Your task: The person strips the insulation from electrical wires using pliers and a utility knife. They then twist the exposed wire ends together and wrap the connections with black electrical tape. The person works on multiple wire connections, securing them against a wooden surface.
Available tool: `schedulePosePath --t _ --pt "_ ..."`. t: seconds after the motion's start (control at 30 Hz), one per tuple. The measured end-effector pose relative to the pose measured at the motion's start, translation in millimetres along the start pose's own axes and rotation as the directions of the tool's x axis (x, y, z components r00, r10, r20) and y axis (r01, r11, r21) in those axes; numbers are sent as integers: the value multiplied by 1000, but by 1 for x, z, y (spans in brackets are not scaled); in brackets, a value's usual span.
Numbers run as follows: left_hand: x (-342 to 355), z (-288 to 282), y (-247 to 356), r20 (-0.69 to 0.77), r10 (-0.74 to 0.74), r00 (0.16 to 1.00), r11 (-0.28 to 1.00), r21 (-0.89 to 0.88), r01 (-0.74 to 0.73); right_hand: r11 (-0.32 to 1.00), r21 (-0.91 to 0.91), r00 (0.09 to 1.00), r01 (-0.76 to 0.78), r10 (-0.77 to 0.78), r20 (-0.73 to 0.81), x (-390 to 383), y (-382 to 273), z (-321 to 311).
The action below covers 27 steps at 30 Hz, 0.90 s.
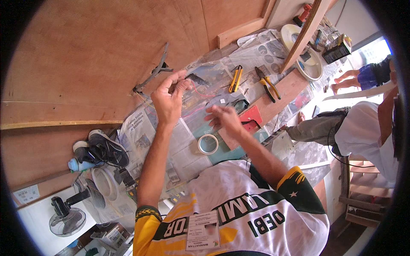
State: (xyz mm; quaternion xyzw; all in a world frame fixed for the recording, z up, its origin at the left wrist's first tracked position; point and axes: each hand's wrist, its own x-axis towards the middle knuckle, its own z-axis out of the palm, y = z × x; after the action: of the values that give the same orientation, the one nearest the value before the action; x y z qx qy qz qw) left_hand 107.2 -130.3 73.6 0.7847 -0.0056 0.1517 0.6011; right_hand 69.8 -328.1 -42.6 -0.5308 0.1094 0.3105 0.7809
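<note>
My left hand (171,96) is raised beside a grey branched conduit (157,73) at the plywood wall, its fingertips pinched on a thin red wire (196,91). My right hand (223,119) is motion-blurred over the newspaper-covered table (164,143), near the red wire, with bent fingers; whether it holds anything is unclear. A roll of tape (200,145) lies below it. A yellow utility knife (234,85) and yellow-handled pliers (272,91) lie above it, to the right. A red and black object (252,115) is partly behind my right hand.
Black shoes (109,149) and a fan (67,220) are at left. A wooden post (301,36), white basins (311,74) and a black can (337,49) stand at upper right. Two other people (363,136) are at the right, beside wooden steps (363,192).
</note>
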Motion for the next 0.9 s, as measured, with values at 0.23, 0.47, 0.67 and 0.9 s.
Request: schedulePosePath --t 0.23,0.47,0.67,0.9 --pt "39 9 -1 2 -138 990 970 -202 136 698 692 929 185 105 -355 103 56 22" --pt "70 -18 -4 53 -237 970 893 -381 239 764 536 883 358 -90 -462 119 -6 37" --pt "78 -14 -5 96 -192 977 890 -402 215 685 -172 649 708 -726 -226 82 -54 74" --pt "67 14 2 56 -143 988 951 -268 153 292 -534 374 793 -926 49 84 -64 86"
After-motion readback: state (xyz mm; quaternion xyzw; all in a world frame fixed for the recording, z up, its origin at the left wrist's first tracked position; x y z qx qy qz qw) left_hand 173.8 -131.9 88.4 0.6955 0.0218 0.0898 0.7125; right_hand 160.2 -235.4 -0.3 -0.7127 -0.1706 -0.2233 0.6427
